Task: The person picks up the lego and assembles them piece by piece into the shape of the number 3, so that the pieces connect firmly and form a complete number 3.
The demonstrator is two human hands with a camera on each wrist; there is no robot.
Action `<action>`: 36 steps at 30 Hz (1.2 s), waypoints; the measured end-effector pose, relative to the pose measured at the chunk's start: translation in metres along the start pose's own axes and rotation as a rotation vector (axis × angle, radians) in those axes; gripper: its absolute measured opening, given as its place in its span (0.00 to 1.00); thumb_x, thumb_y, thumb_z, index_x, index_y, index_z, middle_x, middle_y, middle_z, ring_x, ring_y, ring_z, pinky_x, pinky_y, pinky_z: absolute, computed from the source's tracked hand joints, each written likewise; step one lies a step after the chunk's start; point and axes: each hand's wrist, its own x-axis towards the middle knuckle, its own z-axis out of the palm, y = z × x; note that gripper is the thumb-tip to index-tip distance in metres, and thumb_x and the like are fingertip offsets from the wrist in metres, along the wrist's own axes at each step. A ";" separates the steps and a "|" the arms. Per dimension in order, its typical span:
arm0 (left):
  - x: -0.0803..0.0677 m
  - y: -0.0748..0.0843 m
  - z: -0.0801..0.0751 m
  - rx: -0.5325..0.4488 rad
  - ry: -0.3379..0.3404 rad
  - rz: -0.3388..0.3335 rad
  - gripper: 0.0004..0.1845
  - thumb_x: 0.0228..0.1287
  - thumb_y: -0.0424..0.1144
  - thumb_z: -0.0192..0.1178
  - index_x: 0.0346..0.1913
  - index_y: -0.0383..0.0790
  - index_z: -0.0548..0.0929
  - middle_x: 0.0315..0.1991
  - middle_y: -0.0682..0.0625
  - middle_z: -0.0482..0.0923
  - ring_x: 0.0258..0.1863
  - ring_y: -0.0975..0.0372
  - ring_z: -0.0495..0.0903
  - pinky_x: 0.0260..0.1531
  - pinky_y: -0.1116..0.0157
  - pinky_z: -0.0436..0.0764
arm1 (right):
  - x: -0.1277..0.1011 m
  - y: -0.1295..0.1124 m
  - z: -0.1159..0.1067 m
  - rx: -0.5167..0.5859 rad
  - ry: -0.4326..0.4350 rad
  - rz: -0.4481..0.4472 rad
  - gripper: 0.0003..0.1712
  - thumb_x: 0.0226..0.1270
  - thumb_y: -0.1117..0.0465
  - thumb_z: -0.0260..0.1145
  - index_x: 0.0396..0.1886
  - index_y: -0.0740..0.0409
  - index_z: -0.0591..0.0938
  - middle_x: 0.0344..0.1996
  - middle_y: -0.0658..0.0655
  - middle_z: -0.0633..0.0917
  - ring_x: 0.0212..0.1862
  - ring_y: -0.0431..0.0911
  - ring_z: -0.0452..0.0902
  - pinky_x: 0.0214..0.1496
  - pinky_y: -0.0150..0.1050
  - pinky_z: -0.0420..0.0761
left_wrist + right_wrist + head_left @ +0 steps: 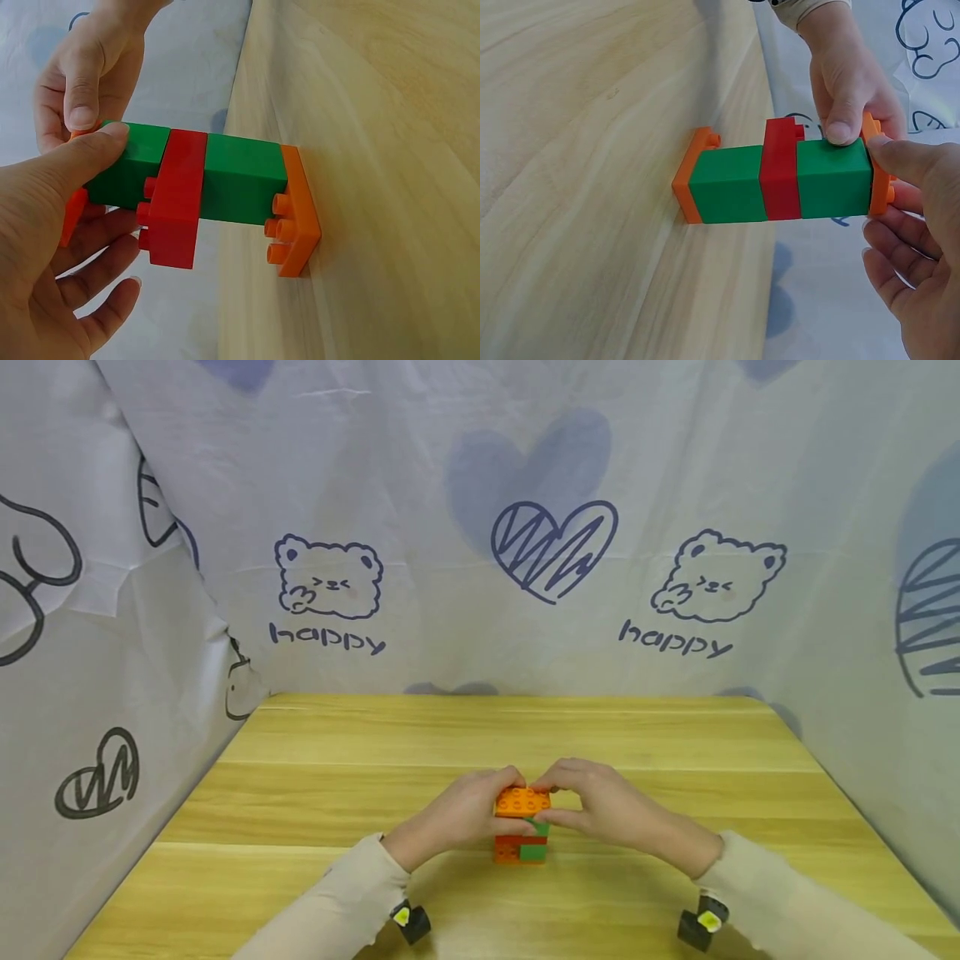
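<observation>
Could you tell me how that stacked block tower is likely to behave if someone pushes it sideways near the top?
The block tower stands taller than its orange base plate is wide, so a top push would probably tip it. The bricks look like hard plastic, so stiff and probably light. Studs show at the red layer, so layers may snap apart. Both the left hand and right hand grip the top.

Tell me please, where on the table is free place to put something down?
The wooden table is bare behind the hands up to the printed cloth wall, and on both sides out to the cloth. It is crowded only in the middle front, where the left hand and right hand grip the block tower.
</observation>
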 end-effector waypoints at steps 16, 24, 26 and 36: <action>-0.008 0.006 -0.012 0.159 0.064 0.082 0.26 0.68 0.61 0.55 0.54 0.42 0.81 0.43 0.53 0.83 0.39 0.63 0.79 0.38 0.67 0.79 | -0.003 0.003 0.005 0.061 0.044 0.004 0.20 0.64 0.48 0.69 0.51 0.52 0.85 0.42 0.43 0.83 0.44 0.38 0.79 0.47 0.39 0.81; -0.012 0.004 -0.012 0.223 0.180 0.209 0.19 0.70 0.53 0.57 0.51 0.42 0.83 0.44 0.53 0.84 0.43 0.61 0.81 0.47 0.63 0.80 | -0.005 0.005 0.009 0.078 0.083 -0.029 0.20 0.64 0.48 0.69 0.50 0.53 0.86 0.41 0.45 0.83 0.43 0.38 0.79 0.46 0.39 0.82; -0.012 0.004 -0.011 0.238 0.196 0.235 0.19 0.70 0.53 0.58 0.51 0.42 0.83 0.44 0.53 0.84 0.43 0.61 0.81 0.47 0.64 0.79 | -0.006 0.006 0.011 0.073 0.093 -0.038 0.20 0.64 0.48 0.69 0.50 0.53 0.86 0.41 0.45 0.83 0.43 0.39 0.80 0.46 0.38 0.82; -0.013 0.004 -0.008 0.319 0.279 0.334 0.17 0.69 0.50 0.61 0.48 0.39 0.85 0.42 0.51 0.85 0.41 0.60 0.82 0.47 0.65 0.80 | -0.008 0.008 0.019 0.064 0.178 -0.095 0.18 0.62 0.52 0.72 0.48 0.55 0.86 0.41 0.47 0.84 0.42 0.43 0.81 0.44 0.37 0.82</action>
